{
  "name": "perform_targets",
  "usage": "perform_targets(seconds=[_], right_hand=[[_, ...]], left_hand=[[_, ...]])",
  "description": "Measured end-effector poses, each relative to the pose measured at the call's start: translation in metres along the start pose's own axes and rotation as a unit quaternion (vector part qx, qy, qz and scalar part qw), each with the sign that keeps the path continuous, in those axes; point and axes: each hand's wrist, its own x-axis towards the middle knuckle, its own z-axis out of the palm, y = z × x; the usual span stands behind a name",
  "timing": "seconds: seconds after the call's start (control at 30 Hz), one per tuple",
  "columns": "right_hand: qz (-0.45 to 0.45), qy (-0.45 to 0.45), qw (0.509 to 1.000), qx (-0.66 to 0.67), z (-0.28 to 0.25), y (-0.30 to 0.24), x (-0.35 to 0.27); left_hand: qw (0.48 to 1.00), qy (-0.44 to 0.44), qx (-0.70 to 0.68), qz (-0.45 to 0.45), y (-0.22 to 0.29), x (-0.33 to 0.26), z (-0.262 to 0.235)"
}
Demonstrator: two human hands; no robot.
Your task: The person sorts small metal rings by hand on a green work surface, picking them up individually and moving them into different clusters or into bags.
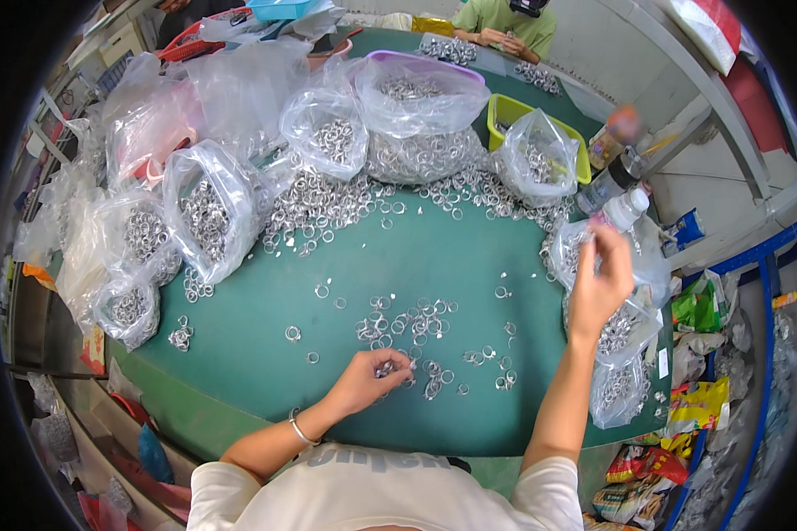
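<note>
Silver-coloured metal rings [421, 320] lie in a loose cluster on the green table in front of me. My left hand [369, 380] curls around a few rings at the near edge of that cluster, with some showing between thumb and fingers. Raised at the right, my right hand [600, 279] is over the open plastic bags of rings, beside a white-capped bottle [624, 210]. Its fingers are bent together; whatever they may hold is too small to make out. Below it sits a clear bag of rings [618, 332]. Single rings [292, 334] are scattered around the cluster.
Clear bags of rings [205, 221] line the left and far sides, with a long heap of loose rings [328, 202] before them. A yellow-green basket [583, 164], a purple-rimmed tub [483, 80] and a dark bottle [613, 181] stand beyond. Another person [514, 31] works across the table.
</note>
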Motion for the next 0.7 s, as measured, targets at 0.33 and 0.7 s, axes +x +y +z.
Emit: perform_targets(seconds=[0.33, 0.7], right_hand=[[-0.06, -0.13, 0.979, -0.144, 0.09, 0.085, 0.027], [0.01, -0.564, 0.817, 0.121, 0.052, -0.088, -0.128]], left_hand=[[0.997, 0.053, 0.014, 0.052, -0.011, -0.009, -0.017], [0.983, 0.182, -0.021, 0.016, -0.017, -0.057, -0.055]])
